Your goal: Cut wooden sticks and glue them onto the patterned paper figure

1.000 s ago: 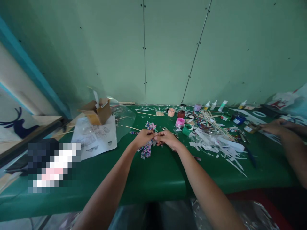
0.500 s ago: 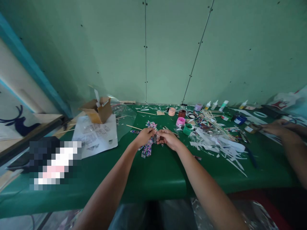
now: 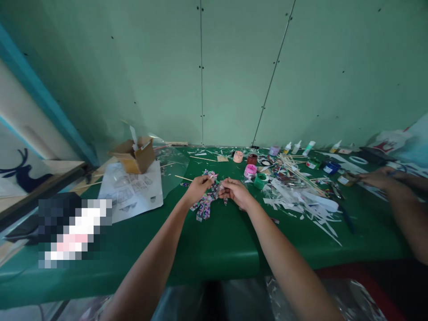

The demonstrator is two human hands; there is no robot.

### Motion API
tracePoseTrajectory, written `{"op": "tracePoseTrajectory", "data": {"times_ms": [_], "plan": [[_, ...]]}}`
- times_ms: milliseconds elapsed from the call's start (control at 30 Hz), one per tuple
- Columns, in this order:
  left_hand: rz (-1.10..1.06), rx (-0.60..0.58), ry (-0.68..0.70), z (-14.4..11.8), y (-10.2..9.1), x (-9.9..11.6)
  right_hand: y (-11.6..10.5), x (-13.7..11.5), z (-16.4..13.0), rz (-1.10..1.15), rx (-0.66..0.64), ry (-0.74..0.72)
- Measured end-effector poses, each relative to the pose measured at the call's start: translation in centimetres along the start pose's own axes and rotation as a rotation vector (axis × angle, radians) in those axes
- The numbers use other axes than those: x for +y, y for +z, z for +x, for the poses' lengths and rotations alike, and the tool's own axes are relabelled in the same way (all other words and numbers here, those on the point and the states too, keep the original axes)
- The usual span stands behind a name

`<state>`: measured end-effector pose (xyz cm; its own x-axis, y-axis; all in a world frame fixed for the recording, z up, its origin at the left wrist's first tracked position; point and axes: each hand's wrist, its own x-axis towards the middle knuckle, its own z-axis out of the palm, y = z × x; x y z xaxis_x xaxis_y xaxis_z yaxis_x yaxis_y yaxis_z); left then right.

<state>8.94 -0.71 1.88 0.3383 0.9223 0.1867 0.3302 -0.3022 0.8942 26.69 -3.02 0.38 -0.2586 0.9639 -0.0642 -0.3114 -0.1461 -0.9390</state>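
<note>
A pink, purple and dark patterned piece with several strip-like arms lies on the green table, below and between my hands. I cannot tell if it is paper or cloth. My left hand is closed in a pinch on the upper part of this piece. Close by on the right, my right hand has its thumb and forefinger pressed together beside the piece's edge. What its fingertips hold is too small to make out. A thin wooden stick lies just left of my left hand.
Open paint jars, a pink one and a green one, stand right of my hands. White paper scraps and sticks spread beyond them. A cardboard box sits on a printed sheet at left. A co-worker's hand works at far right.
My hands have come slightly apart at the fingertips, the left one drawing a little to the left. The whole view has shifted slightly.
</note>
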Motion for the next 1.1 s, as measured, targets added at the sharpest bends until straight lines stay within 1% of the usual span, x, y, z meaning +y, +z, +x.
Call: {"op": "tracePoseTrajectory", "data": {"times_ms": [167, 400, 467, 667, 867, 1033, 1100], "plan": [[0.037, -0.087, 0.052, -0.2, 0.2, -0.1, 0.1, 0.0, -0.1, -0.078, -0.008, 0.031], [0.036, -0.142, 0.089, -0.4, 0.0, 0.1, -0.3, 0.3, 0.2, -0.164, -0.024, 0.029], [0.049, -0.134, 0.065, -0.3, -0.2, -0.3, -0.4, 0.5, 0.3, -0.177, -0.019, 0.027], [0.176, -0.115, 0.015, 0.0, -0.1, -1.0, -0.3, 0.9, 0.5, -0.230, 0.052, 0.019], [0.168, -0.145, 0.018, -0.1, 0.0, -0.8, -0.2, 0.6, 0.3, -0.243, 0.024, 0.020], [0.177, -0.116, -0.044, 0.0, 0.0, -0.9, 0.0, 0.4, 0.1, -0.286, 0.087, 0.014], [0.171, -0.120, -0.061, 0.1, -0.1, -0.9, 0.0, 0.4, 0.1, -0.327, 0.079, 0.010]]}}
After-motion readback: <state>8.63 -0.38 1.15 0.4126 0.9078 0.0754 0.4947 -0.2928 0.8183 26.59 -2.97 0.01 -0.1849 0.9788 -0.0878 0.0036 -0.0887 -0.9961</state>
